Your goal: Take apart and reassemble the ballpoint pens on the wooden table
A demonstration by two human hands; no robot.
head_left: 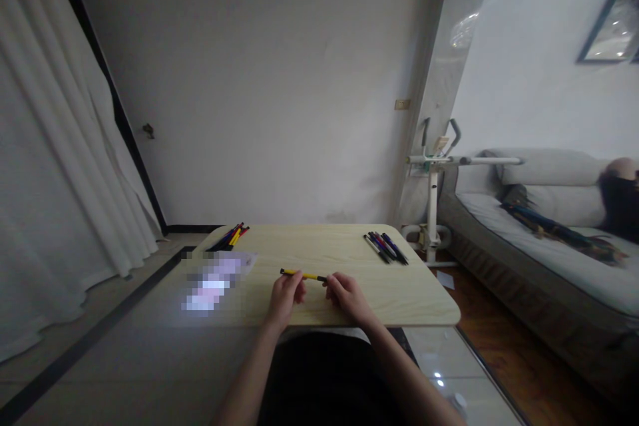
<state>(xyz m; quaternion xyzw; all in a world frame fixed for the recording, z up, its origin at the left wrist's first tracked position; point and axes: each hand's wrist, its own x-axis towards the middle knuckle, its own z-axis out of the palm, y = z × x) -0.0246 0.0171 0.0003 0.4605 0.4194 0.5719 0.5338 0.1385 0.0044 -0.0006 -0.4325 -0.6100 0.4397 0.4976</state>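
A yellow pen (311,276) with black ends lies crosswise above the front half of the table, held at both sides. My left hand (286,295) is closed, pinching the yellow barrel between thumb and fingers near its left end. Closed as well, my right hand (346,294) grips the black right end of the same pen. To the right, a loose row of pens (386,248) with dark and white barrels rests on the tabletop. Another bunch of pens (232,237), including yellow, red and dark ones, sits at the far left corner.
The pale wooden table (299,243) has rounded corners. A pixelated bright patch (214,286) covers its left side. Beyond stands a plain wall (279,93); a white exercise machine (433,206) and a grey sofa (544,266) with a person on it are at the right.
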